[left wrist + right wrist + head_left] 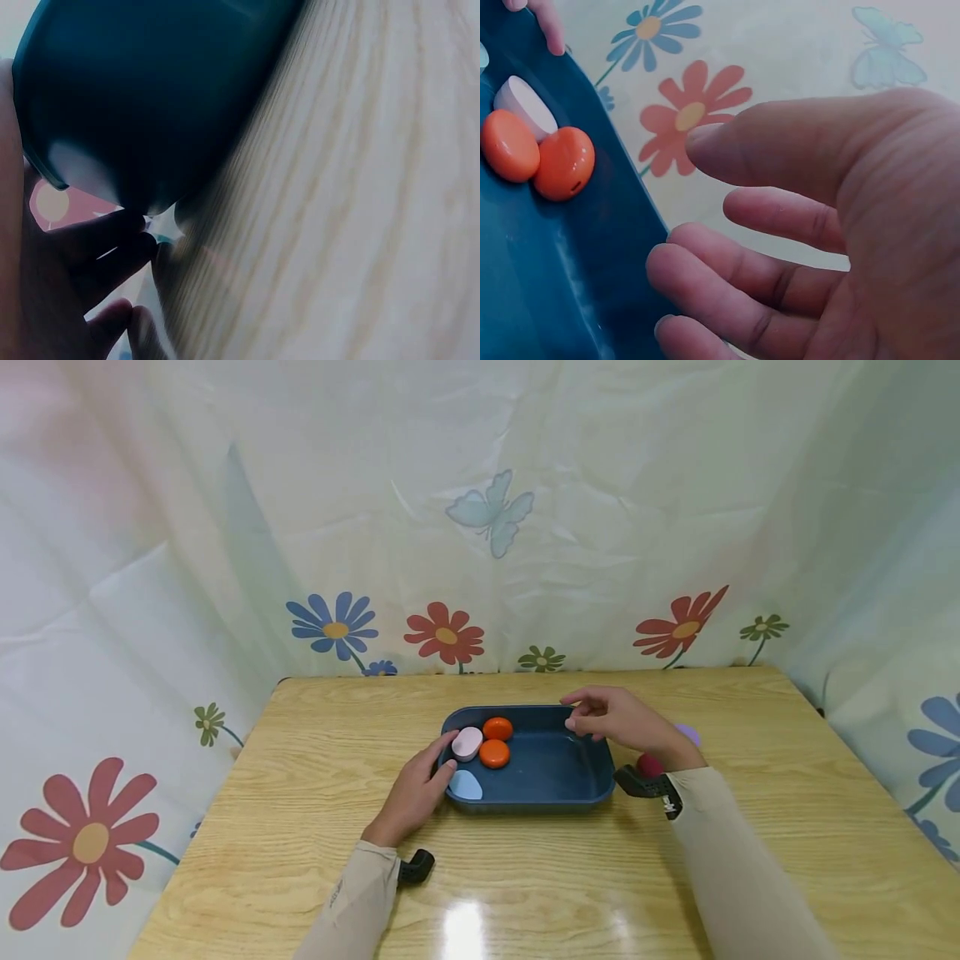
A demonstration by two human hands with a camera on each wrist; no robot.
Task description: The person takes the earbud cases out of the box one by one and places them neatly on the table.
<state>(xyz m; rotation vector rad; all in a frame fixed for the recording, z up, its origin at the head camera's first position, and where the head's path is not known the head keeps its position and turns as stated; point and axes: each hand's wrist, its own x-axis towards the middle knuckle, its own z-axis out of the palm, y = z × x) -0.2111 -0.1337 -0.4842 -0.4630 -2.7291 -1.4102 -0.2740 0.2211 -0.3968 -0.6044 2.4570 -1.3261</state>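
The dark blue tray (555, 768) lies on the tabletop (337, 718), a strip of wood running between its far wall and the tabletop's back edge. Inside, two orange pieces (494, 754), a pale pink piece (467, 743) and a light blue piece (466, 785) gather at the left end; the tray's floor spreads from them to the right wall. The left hand (412, 789) meets the left rim with relaxed fingers, thumb and index tips reaching the edge, other fingers along the outer wall. The right hand (615, 720) hangs at the far right corner, fingers loosely bent, thumb apart, holding nothing; its forearm slants in from the near right. Just right of the tray, partly hidden by that arm, are a red piece (649, 766) and a purple piece (690, 735). A flowered curtain (360, 510) stands behind.
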